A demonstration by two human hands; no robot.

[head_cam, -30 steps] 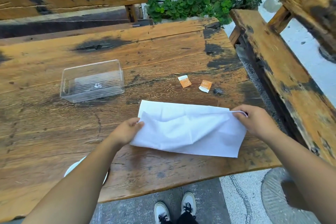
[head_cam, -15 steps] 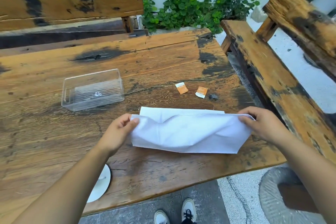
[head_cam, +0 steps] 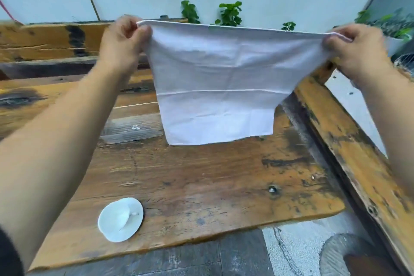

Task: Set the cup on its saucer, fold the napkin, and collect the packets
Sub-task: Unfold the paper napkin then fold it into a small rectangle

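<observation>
Left hand (head_cam: 122, 43) and right hand (head_cam: 356, 51) each pinch a top corner | white napkin (head_cam: 215, 87) hangs above table (head_cam: 201, 186) | soft, light, limp; best held by corners.

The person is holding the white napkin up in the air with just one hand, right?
Not quite. The head view shows both hands holding the napkin up: the left hand pinches one top corner and the right hand pinches the other. It does hang in the air above the table.
</observation>
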